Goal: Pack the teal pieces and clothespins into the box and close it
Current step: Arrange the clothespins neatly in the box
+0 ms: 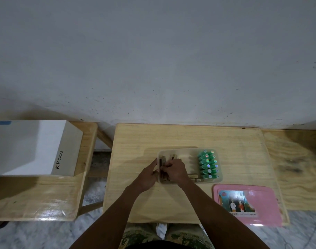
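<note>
A plain grey-white wall (153, 60) fills the upper half of the view; it carries small dark specks and scuffs, densest near its base. Three pale wooden surfaces stand against it. The centre table (171, 137) has a visible grain and a rounded front edge. A lower side table (46, 196) stands to the left, separated by a gap, with a glossy reflection of light on its near edge. A plywood surface (297, 168) adjoins the centre table on the right. The floor (92, 196) between the tables is mottled grey-white.
</note>
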